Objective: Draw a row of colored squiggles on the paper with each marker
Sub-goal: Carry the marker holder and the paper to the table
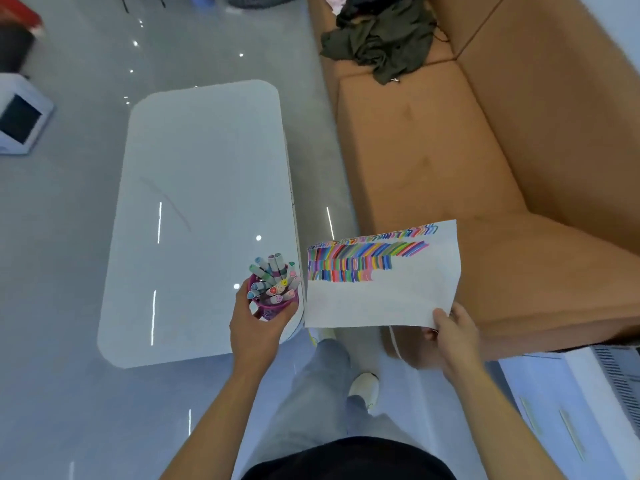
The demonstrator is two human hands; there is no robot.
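My left hand (258,327) grips a purple cup (273,306) full of several capped markers (273,278), held over the near right corner of the white table (201,216). My right hand (453,330) pinches the near right corner of a white sheet of paper (381,299), held in the air between the table and the sofa. The paper's far half carries rows of many-coloured marker strokes; its near half is blank.
A tan sofa (485,161) runs along the right, with a dark green cloth (381,36) heaped on its far seat. My legs and white shoes stand on the glossy grey floor between table and sofa. A white box (20,116) sits at the far left, a white unit (588,403) at the near right.
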